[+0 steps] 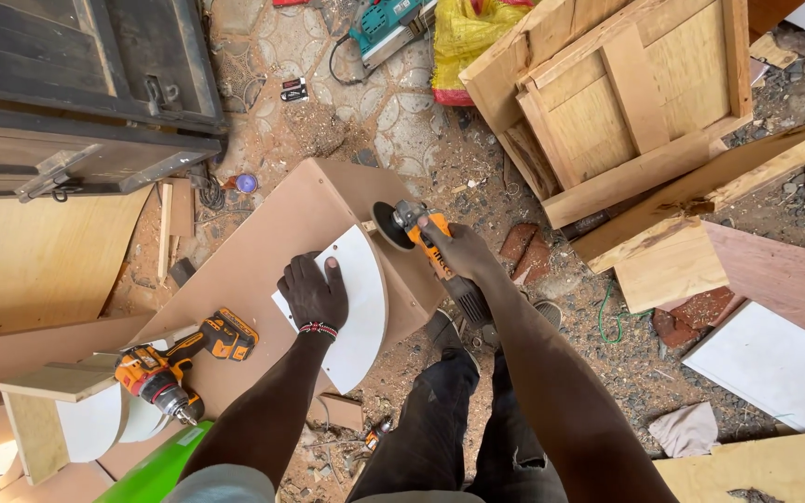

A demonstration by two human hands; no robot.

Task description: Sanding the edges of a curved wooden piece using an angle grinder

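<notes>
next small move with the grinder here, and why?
Probably ease the grinder's disc onto the curved edge of the white panel. The right hand holds the grinder with the disc right at the panel's top corner, and the left hand lies flat on the panel, pinning it to the brown board.

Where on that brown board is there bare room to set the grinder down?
Bare brown board lies between the cordless drill and the white curved panel under the left hand. Its right corner is crowded by the grinder in the right hand.
</notes>
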